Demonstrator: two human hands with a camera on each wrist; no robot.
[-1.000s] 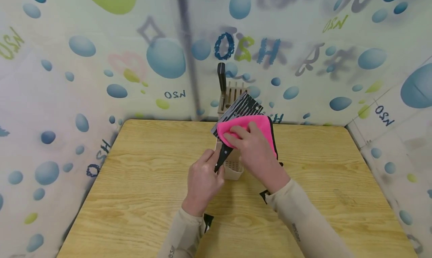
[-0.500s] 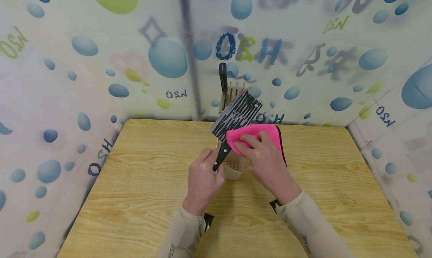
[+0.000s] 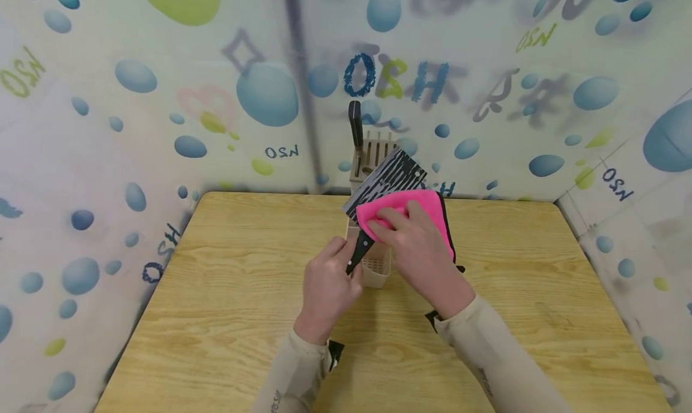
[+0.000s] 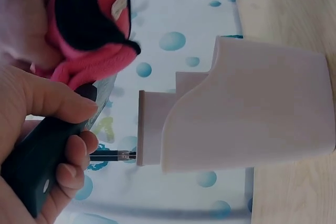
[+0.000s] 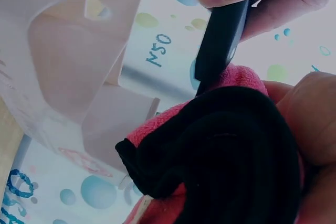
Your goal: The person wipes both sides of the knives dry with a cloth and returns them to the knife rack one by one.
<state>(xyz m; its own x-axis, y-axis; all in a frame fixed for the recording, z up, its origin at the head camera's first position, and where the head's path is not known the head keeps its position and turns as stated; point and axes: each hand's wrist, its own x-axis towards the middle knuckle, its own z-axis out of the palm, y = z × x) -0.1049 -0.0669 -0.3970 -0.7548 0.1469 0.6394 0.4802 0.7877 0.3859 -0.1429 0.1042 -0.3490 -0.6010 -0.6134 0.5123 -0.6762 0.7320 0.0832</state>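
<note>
My left hand (image 3: pixel 328 284) grips the black handle (image 4: pixel 44 150) of a cleaver (image 3: pixel 386 182), whose wide blade with dark and silver streaks points up and to the right in the head view. In my right hand (image 3: pixel 427 257) is a folded pink cloth (image 3: pixel 408 204) with black edging, which I hold against the lower part of the blade. It covers the blade's corner near the handle. The right wrist view has the cloth's black side (image 5: pixel 236 145) close up, with the handle (image 5: pixel 223 40) just above it.
Behind the cleaver a pale knife block (image 3: pixel 376 275) stands on the wooden table (image 3: pixel 243 281), partly hidden by my hands. A black-handled knife (image 3: pixel 355 122) sticks up from its slotted top. A patterned wall (image 3: pixel 216 101) rises behind the table.
The cloth in my right hand slid down the blade toward the lower right, then came partway back up and left. My left hand and the cleaver have barely shifted.
</note>
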